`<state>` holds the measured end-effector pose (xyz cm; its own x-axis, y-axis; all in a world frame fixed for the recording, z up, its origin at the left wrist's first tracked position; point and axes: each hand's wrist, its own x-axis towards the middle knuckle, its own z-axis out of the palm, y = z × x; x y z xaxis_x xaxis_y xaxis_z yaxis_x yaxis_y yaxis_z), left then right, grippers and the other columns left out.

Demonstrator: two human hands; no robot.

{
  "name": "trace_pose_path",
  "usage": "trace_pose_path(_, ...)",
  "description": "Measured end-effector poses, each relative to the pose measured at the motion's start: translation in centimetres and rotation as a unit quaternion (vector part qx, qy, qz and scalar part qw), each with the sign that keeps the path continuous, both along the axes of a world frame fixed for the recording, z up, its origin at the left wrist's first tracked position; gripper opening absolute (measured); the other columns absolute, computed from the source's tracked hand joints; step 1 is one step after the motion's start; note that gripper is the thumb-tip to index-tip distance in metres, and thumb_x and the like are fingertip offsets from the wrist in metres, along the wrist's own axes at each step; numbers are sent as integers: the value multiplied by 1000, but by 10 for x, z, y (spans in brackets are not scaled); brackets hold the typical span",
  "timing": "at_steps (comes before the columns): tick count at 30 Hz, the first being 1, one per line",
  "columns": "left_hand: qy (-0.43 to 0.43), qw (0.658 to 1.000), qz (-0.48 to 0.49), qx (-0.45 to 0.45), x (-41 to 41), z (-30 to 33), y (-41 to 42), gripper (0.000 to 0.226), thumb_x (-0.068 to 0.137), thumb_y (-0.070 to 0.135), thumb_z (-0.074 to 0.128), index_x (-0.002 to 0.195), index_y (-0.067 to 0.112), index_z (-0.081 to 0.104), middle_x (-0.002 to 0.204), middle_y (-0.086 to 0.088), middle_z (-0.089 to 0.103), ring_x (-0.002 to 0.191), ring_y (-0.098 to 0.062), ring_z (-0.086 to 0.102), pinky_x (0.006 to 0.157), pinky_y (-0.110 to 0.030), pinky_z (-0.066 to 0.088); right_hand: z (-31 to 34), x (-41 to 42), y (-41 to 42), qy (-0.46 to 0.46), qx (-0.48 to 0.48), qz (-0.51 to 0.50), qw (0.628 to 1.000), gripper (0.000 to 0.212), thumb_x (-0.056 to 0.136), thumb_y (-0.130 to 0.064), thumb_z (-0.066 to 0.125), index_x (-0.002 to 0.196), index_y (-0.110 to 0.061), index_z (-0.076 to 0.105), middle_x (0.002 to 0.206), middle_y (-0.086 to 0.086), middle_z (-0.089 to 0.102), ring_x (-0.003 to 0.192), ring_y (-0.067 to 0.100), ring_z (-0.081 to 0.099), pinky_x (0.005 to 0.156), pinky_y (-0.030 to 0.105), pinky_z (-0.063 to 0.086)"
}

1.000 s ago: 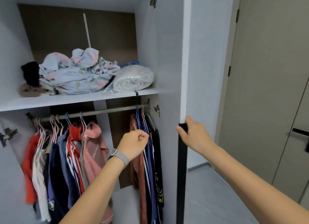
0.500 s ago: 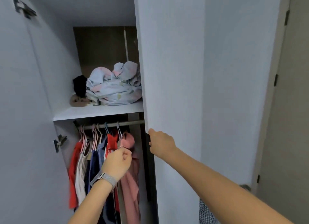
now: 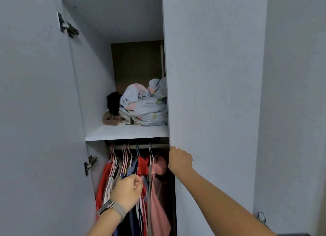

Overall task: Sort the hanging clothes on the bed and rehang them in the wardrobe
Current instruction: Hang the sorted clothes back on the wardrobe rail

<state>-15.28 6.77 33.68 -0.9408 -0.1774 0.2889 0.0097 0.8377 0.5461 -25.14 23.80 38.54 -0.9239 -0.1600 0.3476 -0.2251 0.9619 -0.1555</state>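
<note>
The right hand is gripping the left edge of the right wardrobe door, its fingers curling behind the smooth, matt pale-grey panel. The left hand is hanging in a loose fist in front of the hanging clothes; whether it is pinching anything cannot be told. A watch with a grey woven band is sitting on that wrist.

The clothes are hanging close together on thin pink and white wire-shaped hangers from a round metal rail in the lower compartment: a red garment at the left, white and navy pieces in the middle, a soft pink top at the right.

Above the rail, a flat white shelf is bearing a crumpled pale-blue floral fabric bundle, with a black item and a brownish item lying at its left.

The left wardrobe door is standing open, with two metal hinges showing on its inner side.
</note>
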Motion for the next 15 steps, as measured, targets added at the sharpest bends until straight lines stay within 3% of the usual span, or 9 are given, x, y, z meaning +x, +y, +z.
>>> trace_pose_path(4, 11, 1000, -15, -9, -9, 18, 9, 16, 91, 23, 48, 82, 36, 53, 76, 10, 65, 74, -4, 61, 78, -31, 52, 2, -18, -6, -1, 9, -7, 1000, 25, 89, -6, 48, 114, -9, 51, 116, 8, 62, 106, 27, 62, 78, 30, 45)
trace_pose_path(9, 45, 999, -19, -12, -19, 25, 7, 14, 90, 30, 49, 96, 32, 61, 80, 14, 64, 79, -2, 61, 78, -33, 53, 0, -37, -12, 5, 15, -14, 1000, 24, 89, -6, 48, 113, -10, 52, 114, 7, 63, 104, 26, 63, 75, 28, 43)
trace_pose_path(15, 104, 994, -27, -5, -12, 26, -17, 14, 92, 26, 50, 97, 31, 61, 88, 17, 63, 79, 3, 59, 76, -18, 51, 0, -59, -13, 7, 30, -12, 999, 22, 89, -10, 50, 111, -13, 53, 110, 5, 64, 99, 24, 64, 68, 27, 38)
